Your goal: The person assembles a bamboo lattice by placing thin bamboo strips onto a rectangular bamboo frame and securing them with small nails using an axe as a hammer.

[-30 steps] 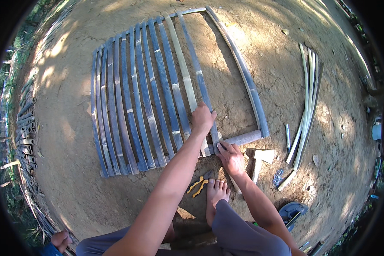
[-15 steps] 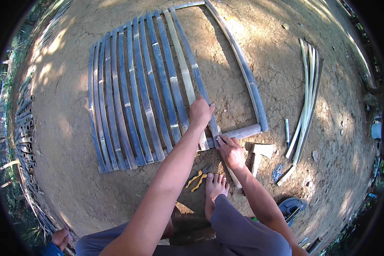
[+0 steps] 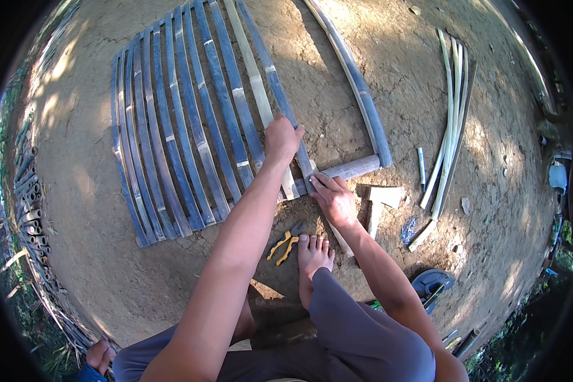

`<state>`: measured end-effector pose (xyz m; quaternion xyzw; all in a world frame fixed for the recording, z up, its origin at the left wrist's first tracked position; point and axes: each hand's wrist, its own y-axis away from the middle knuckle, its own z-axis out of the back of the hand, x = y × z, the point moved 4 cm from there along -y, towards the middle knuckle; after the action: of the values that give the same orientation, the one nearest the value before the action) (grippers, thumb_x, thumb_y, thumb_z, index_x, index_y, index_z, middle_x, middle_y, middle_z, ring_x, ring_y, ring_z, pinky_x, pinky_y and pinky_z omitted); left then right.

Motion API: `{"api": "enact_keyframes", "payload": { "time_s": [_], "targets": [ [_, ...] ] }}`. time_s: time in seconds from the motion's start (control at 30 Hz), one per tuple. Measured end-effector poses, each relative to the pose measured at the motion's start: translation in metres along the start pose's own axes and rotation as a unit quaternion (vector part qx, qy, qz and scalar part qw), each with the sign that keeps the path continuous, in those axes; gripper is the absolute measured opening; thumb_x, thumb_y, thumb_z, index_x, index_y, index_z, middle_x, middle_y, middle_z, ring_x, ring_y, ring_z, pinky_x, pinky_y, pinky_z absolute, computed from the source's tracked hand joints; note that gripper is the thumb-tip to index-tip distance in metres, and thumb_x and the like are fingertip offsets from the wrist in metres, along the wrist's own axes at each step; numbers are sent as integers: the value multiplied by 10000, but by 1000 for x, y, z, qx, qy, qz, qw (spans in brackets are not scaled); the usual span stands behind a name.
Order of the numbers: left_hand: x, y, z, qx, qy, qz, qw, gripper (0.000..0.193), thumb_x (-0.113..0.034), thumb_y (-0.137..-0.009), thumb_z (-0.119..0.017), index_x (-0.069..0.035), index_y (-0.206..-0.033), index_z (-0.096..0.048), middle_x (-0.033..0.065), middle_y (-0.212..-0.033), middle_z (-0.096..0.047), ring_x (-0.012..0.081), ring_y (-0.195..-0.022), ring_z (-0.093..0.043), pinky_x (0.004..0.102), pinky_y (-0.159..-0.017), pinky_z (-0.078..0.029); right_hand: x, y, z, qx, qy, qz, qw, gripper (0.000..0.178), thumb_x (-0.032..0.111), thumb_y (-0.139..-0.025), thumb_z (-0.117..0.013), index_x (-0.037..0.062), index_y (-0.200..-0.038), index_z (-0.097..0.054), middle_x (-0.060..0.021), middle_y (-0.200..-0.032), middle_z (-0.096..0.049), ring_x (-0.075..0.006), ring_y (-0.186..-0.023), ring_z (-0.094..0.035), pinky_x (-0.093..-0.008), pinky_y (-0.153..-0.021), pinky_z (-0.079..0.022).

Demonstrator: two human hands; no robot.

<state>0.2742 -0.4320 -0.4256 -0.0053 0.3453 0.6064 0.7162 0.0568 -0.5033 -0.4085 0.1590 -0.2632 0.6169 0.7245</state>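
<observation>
A dark bamboo slat (image 3: 275, 86) slants from 11 o'clock to centre. The left hand (image 3: 282, 136) curls against it; the right hand (image 3: 336, 201) rests fingers on its near end. Whether either pinches, I cannot tell.

the floor (image 3: 420, 108) is bare, cracked brown earth. daylight falls on it in bright patches (image 3: 509, 280). stacked hollow tubes (image 3: 30, 215) line the left edge, beside green foliage (image 3: 38, 353).

Stretches both bare arms (image 3: 230, 254) out from the near side. Curls left hand (image 3: 282, 137) tightly, farther out; sets right hand (image 3: 332, 198) nearer, to its right, back up, fingers (image 3: 325, 182) bent forward.
</observation>
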Motion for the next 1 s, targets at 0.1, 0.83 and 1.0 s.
{"api": "enact_keyframes", "payload": {
  "time_s": [0.1, 0.83, 1.0],
  "targets": [
    [0, -1, -1, 7, 4, -3, 1000, 476, -269, -881, -805, 87, -1138, -620, 296, -1044, -736, 439, -1037, -725, 486, -924, -592, -1, 1, -1, -2, 1, -5, 1000, 447, 143, -772, -842, 84, -1206, -753, -39, -1239, -722, -275, -1012, -684, -370, -857, -595],
    [-24, -2, -50, -42, -100, -381, 918, 406, -431, -1011, -598, -57, -996, -754, 136, -914, -754, 284, -999, -693, 469, -1063, -402, -2, -7, 0, 24, 22, -26, 999, 578, 208, -731, -860, 132, -1284, -706, -30, -1229, -726, -241, -1005, -693, -358, -840, -596],
    [-26, -5, -53, -2, -125, -342, 932, 461, -451, -1035, -532, -62, -956, -766, 150, -686, -711, 296, -748, -712, 436, -1043, -401, 9, -23, 19, 105, 2, -74, 992, 604, 239, -797, -871, 98, -1344, -657, -125, -1216, -721, -308, -1036, -693, -414, -869, -590]
  ]
}}
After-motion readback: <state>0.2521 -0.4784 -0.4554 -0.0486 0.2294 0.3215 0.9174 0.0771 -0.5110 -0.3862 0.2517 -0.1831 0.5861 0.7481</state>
